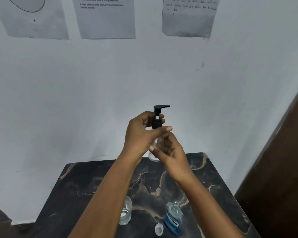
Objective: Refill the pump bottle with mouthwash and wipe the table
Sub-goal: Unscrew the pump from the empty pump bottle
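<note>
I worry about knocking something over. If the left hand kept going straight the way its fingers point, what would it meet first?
Nothing free: the left hand already grips the black pump collar of the clear pump bottle. Beyond, likely the pale wall; depth unclear.

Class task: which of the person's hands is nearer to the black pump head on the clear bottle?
Left. The left hand grips the collar just below the pump head; the right hand holds the bottle lower down.
</note>
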